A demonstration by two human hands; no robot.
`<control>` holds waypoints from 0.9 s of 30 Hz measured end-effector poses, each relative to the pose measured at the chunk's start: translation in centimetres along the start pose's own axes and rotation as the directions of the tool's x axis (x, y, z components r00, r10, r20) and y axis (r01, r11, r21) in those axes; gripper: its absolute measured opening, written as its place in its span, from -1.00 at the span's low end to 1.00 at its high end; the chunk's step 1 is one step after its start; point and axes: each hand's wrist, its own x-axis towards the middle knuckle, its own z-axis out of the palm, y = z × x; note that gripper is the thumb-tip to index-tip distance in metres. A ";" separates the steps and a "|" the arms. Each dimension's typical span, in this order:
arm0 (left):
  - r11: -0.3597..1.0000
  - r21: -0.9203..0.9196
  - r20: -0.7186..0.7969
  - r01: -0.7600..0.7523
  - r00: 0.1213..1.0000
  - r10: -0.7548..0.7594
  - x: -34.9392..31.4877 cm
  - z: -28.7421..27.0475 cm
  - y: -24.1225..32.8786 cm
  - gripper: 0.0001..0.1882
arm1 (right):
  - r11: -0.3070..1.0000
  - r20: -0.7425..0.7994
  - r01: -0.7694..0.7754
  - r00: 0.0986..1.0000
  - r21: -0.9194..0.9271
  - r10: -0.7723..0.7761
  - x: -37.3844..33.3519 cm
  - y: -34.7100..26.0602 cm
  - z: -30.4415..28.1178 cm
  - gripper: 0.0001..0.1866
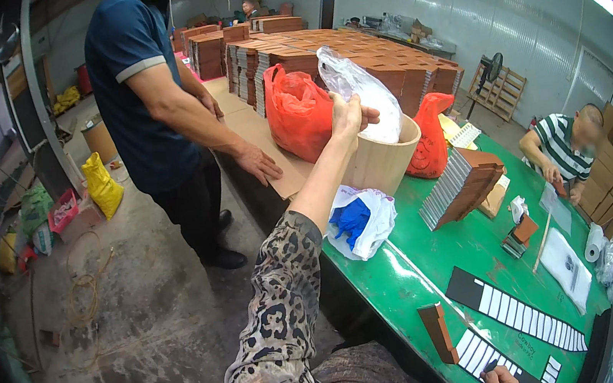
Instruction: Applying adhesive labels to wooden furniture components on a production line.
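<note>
My left hand (349, 117), in a leopard-print sleeve, reaches forward to a round wooden bucket (384, 162) on the green table (410, 271). Its fingers are closed on the clear plastic bag (362, 87) that holds white material and stands in the bucket. Only part of my right hand (500, 381) shows at the bottom edge. It rests on a black sheet with white strips (516, 311), and its grip is unclear. A small brown box (438, 331) stands on end just left of that sheet.
A person in a blue shirt (147, 96) stands left of the table, one hand (259, 163) on cardboard. Red bags (298, 111) flank the bucket, with a white bag (360, 219) in front. Stacked brown boxes (350, 54) fill the far end. A seated person in stripes (564, 146) works at the right.
</note>
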 end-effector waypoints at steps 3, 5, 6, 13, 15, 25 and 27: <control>1.000 0.006 0.026 -0.022 0.999 0.022 0.3 0.1 -0.5 -0.23 | 1.000 -0.007 -0.012 1.000 -0.012 0.012 -0.2 -0.4 0.0 -0.89; 0.998 0.009 0.014 -0.066 0.998 0.066 0.0 0.9 -0.7 -0.20 | 1.000 -0.037 -0.008 0.999 0.021 0.009 -0.5 -0.5 -0.1 -0.86; 0.996 0.010 0.006 -0.083 0.997 0.083 0.0 1.0 -0.7 -0.21 | 1.000 -0.042 -0.008 0.999 0.004 0.008 -0.5 -0.5 -0.2 -0.86; 0.936 0.082 0.047 -0.343 0.939 0.340 -3.5 3.8 1.3 -0.25 | 1.000 -0.054 0.015 0.998 0.005 -0.015 -0.8 -0.2 -1.1 -0.93; 0.886 0.103 0.230 -0.451 0.878 0.420 -7.1 5.3 2.0 -0.25 | 1.000 -0.056 -0.010 0.998 0.018 0.011 -0.8 0.4 -1.1 -0.93; 0.612 -0.180 0.915 -0.770 0.097 0.391 -24.7 10.7 -5.3 -0.48 | 0.983 -0.080 -0.107 0.990 0.150 0.120 -1.4 3.4 -0.8 -0.85; 0.697 -0.264 0.930 -0.667 0.014 0.367 -28.7 10.5 -7.0 -0.61 | 0.966 -0.097 -0.126 0.984 0.226 0.151 -1.7 5.9 -1.3 -0.82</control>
